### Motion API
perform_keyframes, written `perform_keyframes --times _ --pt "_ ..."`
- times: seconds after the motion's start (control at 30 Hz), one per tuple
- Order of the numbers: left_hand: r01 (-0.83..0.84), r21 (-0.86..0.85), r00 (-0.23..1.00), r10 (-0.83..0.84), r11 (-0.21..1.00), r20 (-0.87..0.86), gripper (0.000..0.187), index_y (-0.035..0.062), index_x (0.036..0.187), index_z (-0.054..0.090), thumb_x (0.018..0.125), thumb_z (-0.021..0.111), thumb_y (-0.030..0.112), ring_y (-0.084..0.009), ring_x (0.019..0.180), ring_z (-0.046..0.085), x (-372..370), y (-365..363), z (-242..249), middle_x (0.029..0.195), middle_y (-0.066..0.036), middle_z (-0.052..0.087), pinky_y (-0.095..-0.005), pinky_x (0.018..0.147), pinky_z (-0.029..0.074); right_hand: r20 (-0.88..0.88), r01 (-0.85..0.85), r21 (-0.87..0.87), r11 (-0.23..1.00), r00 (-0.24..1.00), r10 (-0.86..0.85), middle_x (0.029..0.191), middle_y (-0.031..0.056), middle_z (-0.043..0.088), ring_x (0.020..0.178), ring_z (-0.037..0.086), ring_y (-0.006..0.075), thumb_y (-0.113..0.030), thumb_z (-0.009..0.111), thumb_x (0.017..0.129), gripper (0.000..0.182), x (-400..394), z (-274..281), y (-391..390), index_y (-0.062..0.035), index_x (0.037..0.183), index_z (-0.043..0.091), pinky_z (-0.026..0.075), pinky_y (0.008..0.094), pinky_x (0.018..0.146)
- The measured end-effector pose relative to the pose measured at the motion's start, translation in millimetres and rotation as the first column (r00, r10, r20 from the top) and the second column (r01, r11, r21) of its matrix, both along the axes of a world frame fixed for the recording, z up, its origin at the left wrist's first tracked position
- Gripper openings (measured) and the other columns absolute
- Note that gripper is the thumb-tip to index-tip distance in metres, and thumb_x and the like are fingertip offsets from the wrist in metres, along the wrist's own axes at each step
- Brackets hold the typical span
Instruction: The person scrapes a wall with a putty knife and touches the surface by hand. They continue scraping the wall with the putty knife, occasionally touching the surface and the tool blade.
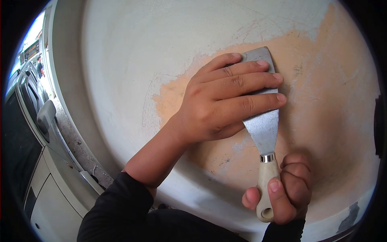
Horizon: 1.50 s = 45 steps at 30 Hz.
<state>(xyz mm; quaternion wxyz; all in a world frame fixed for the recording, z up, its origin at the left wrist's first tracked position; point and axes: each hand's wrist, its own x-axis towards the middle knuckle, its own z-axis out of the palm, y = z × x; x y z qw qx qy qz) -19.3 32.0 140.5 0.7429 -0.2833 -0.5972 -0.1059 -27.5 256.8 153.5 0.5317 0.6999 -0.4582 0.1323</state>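
Observation:
My left hand (225,94) lies across the metal blade of a putty knife (263,133), its fingers stretched out and slightly apart over the blade. My right hand (292,189) is wrapped round the pale handle at the lower right, with the thumb along it. The handle points down and the blade up. Behind the blade is a pale curved panel (121,60) with a large tan filler patch (318,92). The blade's upper corner shows beyond my left fingers; whether its edge touches the patch is hard to tell.
A light-coloured vehicle (60,193) with a side mirror (46,115) stands at the left. A distant person (40,67) shows at the upper left. The panel's raised rim (66,60) curves down the left side. A dark grey spot (350,215) marks its lower right edge.

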Motion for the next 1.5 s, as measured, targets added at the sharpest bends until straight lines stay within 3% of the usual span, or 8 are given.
perform_keyframes --times 0.2,0.6,1.03,1.5 --pt "-0.077 0.035 0.996 0.079 0.996 -0.047 0.028 0.0208 0.109 0.080 0.081 0.083 0.020 -0.0265 0.119 0.070 -3.3 -1.2 7.2 0.119 -0.006 0.076 -0.0415 0.107 0.047 0.059 -0.022 -0.025 0.999 0.998 0.023 0.077 0.0014 0.043 0.056 0.037 0.0132 -0.030 0.076 0.093 0.033 -4.8 3.7 -4.4 -0.0096 0.107 0.055 0.035 0.0278 0.044" --pt "-0.022 -0.005 0.999 0.022 1.000 0.045 0.031 0.0191 0.110 0.080 0.079 0.084 0.017 -0.0282 0.119 0.070 5.8 -1.7 6.0 0.120 -0.007 0.076 -0.0423 0.106 0.047 0.073 -0.029 0.011 1.000 0.997 0.028 0.076 0.0014 0.043 0.054 0.037 0.0129 -0.026 0.078 0.091 0.034 -2.3 2.8 -1.0 -0.0095 0.108 0.054 0.035 0.0275 0.043" --pt "-0.024 0.061 1.000 0.023 0.998 0.012 0.031 0.0180 0.111 0.080 0.080 0.082 0.017 -0.0288 0.121 0.069 3.5 0.4 8.6 0.121 -0.008 0.076 -0.0417 0.108 0.045 0.099 -0.049 0.003 0.999 0.994 0.049 0.077 0.0019 0.043 0.055 0.039 0.0144 -0.020 0.082 0.087 0.034 -1.1 6.6 -7.1 -0.0096 0.105 0.055 0.036 0.0290 0.043" --pt "0.006 0.058 1.000 -0.007 0.998 0.026 0.032 0.0203 0.110 0.080 0.078 0.083 0.015 -0.0268 0.120 0.069 3.0 -2.5 10.9 0.120 -0.005 0.076 -0.0412 0.106 0.046 0.143 -0.072 0.042 0.997 0.987 0.066 0.079 0.0025 0.046 0.056 0.041 0.0158 -0.013 0.083 0.081 0.043 0.8 12.0 -7.1 -0.0100 0.111 0.054 0.039 0.0319 0.046"
